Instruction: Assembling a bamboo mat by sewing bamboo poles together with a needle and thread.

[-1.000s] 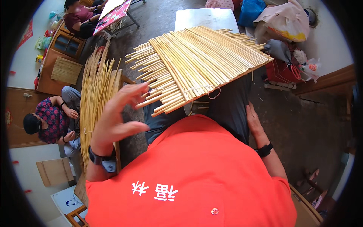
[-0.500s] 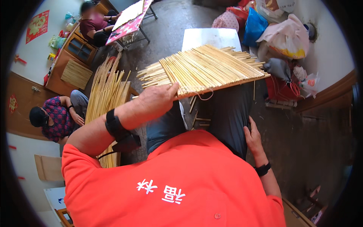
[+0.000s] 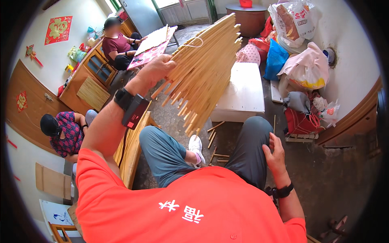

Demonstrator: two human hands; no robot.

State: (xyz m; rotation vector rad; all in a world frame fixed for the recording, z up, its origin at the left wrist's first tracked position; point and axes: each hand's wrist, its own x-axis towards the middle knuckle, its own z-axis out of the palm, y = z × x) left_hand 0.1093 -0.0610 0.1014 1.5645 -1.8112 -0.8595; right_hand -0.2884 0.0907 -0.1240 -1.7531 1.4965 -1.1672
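My left hand (image 3: pixel 161 64) is closed on one edge of a fan-shaped mat of pale, straw-coloured sticks (image 3: pixel 208 69), holding it raised and steeply tilted above my knees. A white cord loop (image 3: pixel 194 44) hangs on the mat near my fingers; the uneven stick ends point down towards me. My right hand (image 3: pixel 274 154) is beside my right knee (image 3: pixel 253 137), fingers loosely curled but apart, holding nothing. A white box-like stand (image 3: pixel 243 101) is behind the mat, partly covered by it.
Short sticks (image 3: pixel 212 135) lie on the floor by my foot. A wooden bench (image 3: pixel 135 162) with long reeds is at my left. One co-worker (image 3: pixel 65 133) sits at left, another (image 3: pixel 115 46) behind a patterned table (image 3: pixel 146 56). Bags (image 3: pixel 300 69) are piled along the right wall.
My left hand went from open to gripping the mat's edge and lifting it, swinging it from nearly flat over my knees to steeply tilted, farther forward. My right hand stays by the knee.
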